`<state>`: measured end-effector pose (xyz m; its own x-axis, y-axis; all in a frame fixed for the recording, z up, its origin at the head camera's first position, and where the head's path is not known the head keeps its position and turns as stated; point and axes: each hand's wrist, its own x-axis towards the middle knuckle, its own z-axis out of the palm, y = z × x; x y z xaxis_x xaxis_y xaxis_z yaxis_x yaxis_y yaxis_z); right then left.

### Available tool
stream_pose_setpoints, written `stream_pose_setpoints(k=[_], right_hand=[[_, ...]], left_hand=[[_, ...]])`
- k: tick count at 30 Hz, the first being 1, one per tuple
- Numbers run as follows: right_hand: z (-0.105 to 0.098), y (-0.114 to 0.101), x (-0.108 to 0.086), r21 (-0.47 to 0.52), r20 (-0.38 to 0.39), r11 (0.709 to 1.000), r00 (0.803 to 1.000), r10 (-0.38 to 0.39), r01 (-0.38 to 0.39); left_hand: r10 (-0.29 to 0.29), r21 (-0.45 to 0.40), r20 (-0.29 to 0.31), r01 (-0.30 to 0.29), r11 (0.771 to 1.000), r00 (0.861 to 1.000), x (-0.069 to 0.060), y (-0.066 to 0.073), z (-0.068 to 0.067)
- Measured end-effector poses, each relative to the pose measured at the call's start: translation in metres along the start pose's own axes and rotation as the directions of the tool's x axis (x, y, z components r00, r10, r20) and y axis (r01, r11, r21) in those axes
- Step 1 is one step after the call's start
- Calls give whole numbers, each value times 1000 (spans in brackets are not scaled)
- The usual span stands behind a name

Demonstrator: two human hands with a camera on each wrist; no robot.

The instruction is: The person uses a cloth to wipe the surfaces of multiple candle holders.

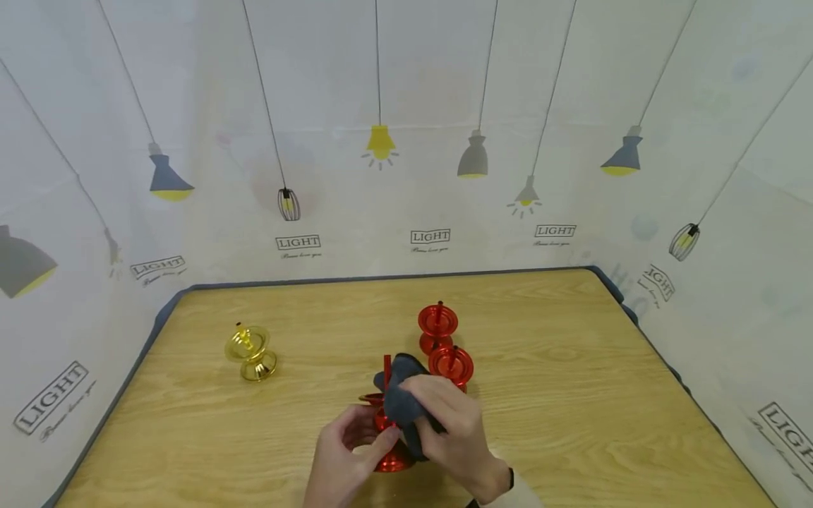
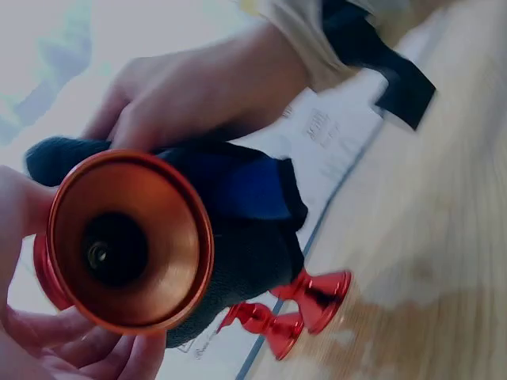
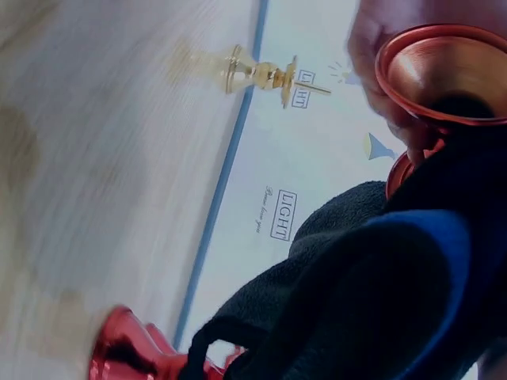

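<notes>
My left hand [image 1: 346,451] grips a shiny red candle holder [image 1: 395,460] by its stem, lifted off the table and tilted. Its hollow coppery underside [image 2: 176,245] faces the left wrist camera, and a red spike rises from its dish in the head view. A dark blue cloth [image 1: 405,402] is pinched in my right hand [image 1: 454,430] and lies against the holder's dish and side. The cloth hides part of the dish. Just beyond my right hand stand two more red candle holders, a nearer one [image 1: 452,363] and a farther one [image 1: 438,321].
A gold candle holder [image 1: 248,343] stands on the left of the wooden table [image 1: 540,331]. White sheets [image 1: 419,190] printed with hanging lamps rise behind and at both sides, with a dark blue edging [image 1: 394,278] along the table's back.
</notes>
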<state>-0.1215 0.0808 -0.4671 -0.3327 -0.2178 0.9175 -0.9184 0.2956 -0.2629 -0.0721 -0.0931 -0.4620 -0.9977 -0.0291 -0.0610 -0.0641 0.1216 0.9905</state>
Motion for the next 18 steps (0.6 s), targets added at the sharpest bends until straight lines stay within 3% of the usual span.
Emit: stream_pose_setpoints(k=[3, 6, 13, 16, 18], right_hand=[[2, -1, 1, -11, 22, 999, 999, -37, 38], [1, -2, 2, 19, 30, 999, 999, -27, 27], [-3, -3, -1, 151, 7, 982, 993, 116, -116], [-5, -4, -2, 227, 0, 953, 978, 208, -202], [-6, -6, -3, 279, 2, 921, 959, 283, -272]], left_hand=[[-1, 29, -37, 2, 1000, 999, 0, 0, 1], [-15, 5, -25, 15, 1000, 1000, 1, -1, -1], [-7, -151, 136, 28, 988, 991, 5, -3, -9], [13, -310, 281, 77, 948, 960, 6, -5, -12], [46, -428, 396, 140, 893, 917, 7, -6, -13]])
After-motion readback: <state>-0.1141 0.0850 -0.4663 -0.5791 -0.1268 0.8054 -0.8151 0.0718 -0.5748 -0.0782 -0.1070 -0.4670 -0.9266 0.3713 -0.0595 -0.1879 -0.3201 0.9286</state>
